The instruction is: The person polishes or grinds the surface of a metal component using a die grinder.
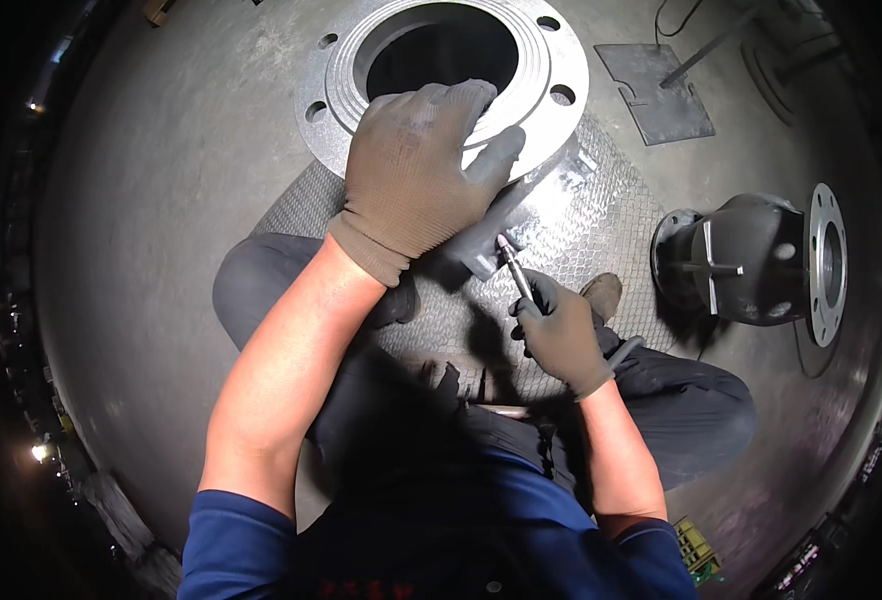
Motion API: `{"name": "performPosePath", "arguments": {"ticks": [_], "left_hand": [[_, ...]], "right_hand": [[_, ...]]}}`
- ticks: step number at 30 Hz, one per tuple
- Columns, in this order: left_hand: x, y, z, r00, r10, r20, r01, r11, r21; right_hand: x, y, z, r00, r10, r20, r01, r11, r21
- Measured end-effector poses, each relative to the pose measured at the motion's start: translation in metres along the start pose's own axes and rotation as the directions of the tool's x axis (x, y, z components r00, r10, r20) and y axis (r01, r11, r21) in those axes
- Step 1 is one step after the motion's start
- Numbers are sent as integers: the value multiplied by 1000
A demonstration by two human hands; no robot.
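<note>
Head view: a flanged metal fitting (538,65) is in hand, with a slim pencil-shaped tool (514,265) held near its underside.
Work on the fitting: judged to be in mid-course, since the tool is gripped with its tip up close to the metal below the flange; whether the tip touches cannot be told.
Done so far: the flange face looks bright and bare, with ridged rings and open bolt holes; no finished stretch can be told from an untouched one.
Left to do: cannot be measured; the metal near the tip is partly in shadow.
Flanged fitting's place: over the far edge of the patterned mat (621,195), bore upward, directly ahead of the left hand and beyond the right.
Left hand (411,160): laid over the flange's near rim, thumb spread from the fingers; how firmly it presses cannot be told.
Right hand (561,335): closed round the tool, above the mat's right half, well apart from the left.
Black flanged body (761,225): on its side, on the floor just beyond the mat's right edge.
</note>
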State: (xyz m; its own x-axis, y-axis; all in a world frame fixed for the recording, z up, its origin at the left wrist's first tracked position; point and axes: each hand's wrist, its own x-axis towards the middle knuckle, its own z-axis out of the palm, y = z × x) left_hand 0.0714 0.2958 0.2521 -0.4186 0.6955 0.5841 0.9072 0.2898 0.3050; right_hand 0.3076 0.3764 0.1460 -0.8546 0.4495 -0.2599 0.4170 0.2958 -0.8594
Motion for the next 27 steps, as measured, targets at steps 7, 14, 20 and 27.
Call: {"name": "performPosePath", "arguments": {"ticks": [7,14,20,27], "left_hand": [[3,0,-1,1000,-16,13,16,1000,8],[2,1,0,1000,-17,10,17,1000,7],[2,1,1,1000,-16,0,16,1000,-12],[2,1,-1,1000,-15,15,15,1000,-1]], "right_hand": [[6,0,-5,997,50,63,-52,998,22],[5,5,1,994,19,104,-10,996,-86],[-2,-3,-11,999,45,12,-45,998,38],[3,-12,-25,993,32,116,-17,991,-132]]}}
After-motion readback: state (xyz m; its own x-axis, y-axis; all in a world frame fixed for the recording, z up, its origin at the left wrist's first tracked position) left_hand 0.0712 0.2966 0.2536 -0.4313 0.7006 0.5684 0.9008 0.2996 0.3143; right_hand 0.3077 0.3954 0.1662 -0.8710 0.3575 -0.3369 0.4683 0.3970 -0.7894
